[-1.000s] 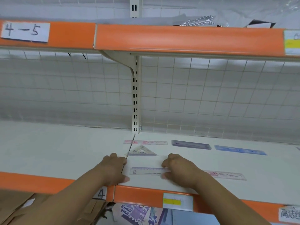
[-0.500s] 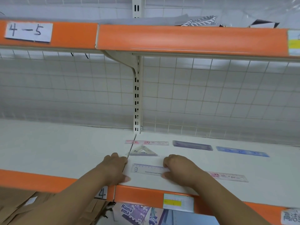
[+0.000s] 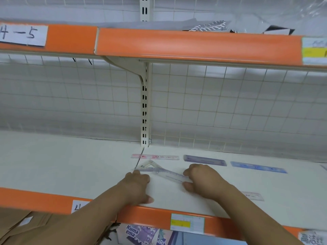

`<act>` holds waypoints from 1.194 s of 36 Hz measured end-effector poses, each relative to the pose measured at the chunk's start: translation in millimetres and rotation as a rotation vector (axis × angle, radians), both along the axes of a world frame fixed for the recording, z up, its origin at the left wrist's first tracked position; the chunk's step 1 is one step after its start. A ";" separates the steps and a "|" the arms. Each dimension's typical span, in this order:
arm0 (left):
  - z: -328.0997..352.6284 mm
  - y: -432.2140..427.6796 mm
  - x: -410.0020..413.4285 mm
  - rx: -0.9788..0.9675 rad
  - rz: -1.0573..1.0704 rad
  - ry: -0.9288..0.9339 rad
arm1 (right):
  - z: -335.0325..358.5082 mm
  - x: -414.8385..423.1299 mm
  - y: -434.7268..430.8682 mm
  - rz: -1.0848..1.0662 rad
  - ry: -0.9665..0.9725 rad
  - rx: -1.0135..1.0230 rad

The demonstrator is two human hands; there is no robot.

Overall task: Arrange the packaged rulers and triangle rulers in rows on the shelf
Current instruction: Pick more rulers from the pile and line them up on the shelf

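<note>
The right hand pinches the near end of a clear ruler between thumb and fingers. The ruler lies slanted, and its far end reaches toward the triangle ruler, touching or overlapping its corner; the blur hides which. The left hand holds nothing. It rests palm down on the shelf, fingers loosely curled, thumb near the orange front edge and fingertips just short of the triangle ruler.

Beyond both hands, a back row is already laid end to end: a pink ruler straight ahead of the left hand, a purple ruler ahead of the right hand, and a blue ruler further right. Right of the right wrist, near the front, another pale ruler lies partly hidden by the forearm. At the far right border a sliver of some other item shows, too little to name.

By my reading, the task is partway done: 1 row of 3 stands complete at the back, while the nearer rows are only started, with the triangle ruler placed and the clear ruler not yet squared up. Still to do is to straighten this ruler and fill out the front, and much of the shelf to the left of the left hand has no rulers on it.
</note>
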State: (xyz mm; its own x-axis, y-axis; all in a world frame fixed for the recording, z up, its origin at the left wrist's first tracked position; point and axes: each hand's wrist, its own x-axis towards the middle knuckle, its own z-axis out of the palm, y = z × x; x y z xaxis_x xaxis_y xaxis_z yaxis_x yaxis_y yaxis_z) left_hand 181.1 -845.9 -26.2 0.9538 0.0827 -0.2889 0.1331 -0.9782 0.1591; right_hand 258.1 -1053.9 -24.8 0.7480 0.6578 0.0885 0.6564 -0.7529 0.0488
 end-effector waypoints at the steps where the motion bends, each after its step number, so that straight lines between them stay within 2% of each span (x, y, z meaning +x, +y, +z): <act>1: 0.0 -3.4 1.9 0.001 -0.006 0.002 | 1.8 1.3 -3.7 -0.008 0.009 0.024; 11: -4.8 -35.6 18.3 -0.008 -0.051 -0.008 | 1.5 21.6 -41.7 -0.130 0.200 0.280; 17: -5.9 -44.2 23.6 -0.007 -0.067 -0.001 | -11.1 35.4 -55.5 -0.167 0.275 0.311; 23: -8.6 -43.1 25.6 -0.016 -0.055 -0.007 | -15.9 50.1 -61.5 -0.209 0.191 0.277; 29: -9.8 -44.1 24.5 -0.029 -0.035 -0.017 | -16.8 67.6 -60.8 -0.300 -0.030 0.212; 35: -10.3 -45.6 23.7 -0.036 -0.018 -0.015 | -10.6 75.7 -52.1 -0.334 0.016 0.227; 39: -9.7 -47.4 21.7 -0.037 -0.006 -0.023 | -9.8 80.0 -48.9 -0.296 0.007 0.282; 43: -9.4 -48.8 20.7 -0.036 0.007 -0.029 | -9.0 83.6 -47.6 -0.271 0.028 0.250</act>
State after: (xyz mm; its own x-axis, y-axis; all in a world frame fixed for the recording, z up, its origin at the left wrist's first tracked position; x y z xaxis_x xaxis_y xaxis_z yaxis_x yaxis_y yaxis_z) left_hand 201.8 -894.7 -35.5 0.9613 0.0794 -0.2638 0.1345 -0.9709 0.1979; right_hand 341.8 -1101.5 -33.8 0.8965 0.3959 0.1988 0.4299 -0.8860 -0.1740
